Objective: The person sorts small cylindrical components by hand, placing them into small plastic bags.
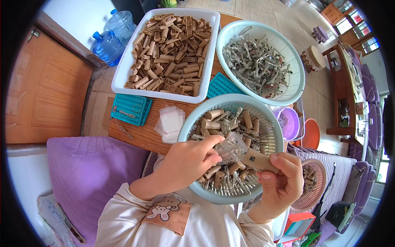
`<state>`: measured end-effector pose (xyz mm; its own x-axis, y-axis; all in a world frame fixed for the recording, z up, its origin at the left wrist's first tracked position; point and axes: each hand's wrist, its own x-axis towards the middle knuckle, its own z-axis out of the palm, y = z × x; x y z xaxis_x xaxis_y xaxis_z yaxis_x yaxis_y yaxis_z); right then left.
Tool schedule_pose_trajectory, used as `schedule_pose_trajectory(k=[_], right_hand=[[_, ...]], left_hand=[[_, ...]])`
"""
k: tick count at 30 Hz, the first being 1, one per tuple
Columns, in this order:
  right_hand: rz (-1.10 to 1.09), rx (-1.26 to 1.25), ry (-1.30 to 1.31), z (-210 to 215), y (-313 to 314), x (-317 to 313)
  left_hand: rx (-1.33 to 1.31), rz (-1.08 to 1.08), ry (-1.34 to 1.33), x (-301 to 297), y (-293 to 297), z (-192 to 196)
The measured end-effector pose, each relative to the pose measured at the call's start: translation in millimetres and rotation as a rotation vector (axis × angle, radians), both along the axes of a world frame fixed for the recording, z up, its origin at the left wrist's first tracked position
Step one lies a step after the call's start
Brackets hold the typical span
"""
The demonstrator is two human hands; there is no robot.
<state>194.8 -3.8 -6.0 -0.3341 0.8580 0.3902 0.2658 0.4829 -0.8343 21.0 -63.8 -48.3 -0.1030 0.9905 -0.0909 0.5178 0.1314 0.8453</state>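
Left hand [190, 158] with fingers curled and pinching, right hand [279, 181] closed, thumb up, both raised together.

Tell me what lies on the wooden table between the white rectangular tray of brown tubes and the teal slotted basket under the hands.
In the head view, a teal silicone mould and small clear plastic bags lie there.

I'm looking down at a pale tiled floor [263, 10] catching daylight from windows [356, 22] at upper right. A brown panelled door [45, 94] is standing at left, purple quilted seating [88, 164] below, dark wooden furniture [339, 88] lining the right side.
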Motion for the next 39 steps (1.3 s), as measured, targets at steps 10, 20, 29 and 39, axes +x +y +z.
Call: schedule_pose_trajectory(k=[10,20,29,39], right_hand=[[0.008,-0.101,-0.128,-10,10,-8],[0.43,-0.812,0.272,-18,31,7],[0.217,-0.571,0.209,-14,25,-1],[0.423,-0.627,0.111,-8,32,-5]], left_hand=[[0.026,-0.031,-0.026,1,-1,8],[0.105,-0.026,-0.252,2,0,-5],[0.179,0.044,-0.268,4,-6,-6],[0.134,0.036,-0.312,1,-12,-4]])
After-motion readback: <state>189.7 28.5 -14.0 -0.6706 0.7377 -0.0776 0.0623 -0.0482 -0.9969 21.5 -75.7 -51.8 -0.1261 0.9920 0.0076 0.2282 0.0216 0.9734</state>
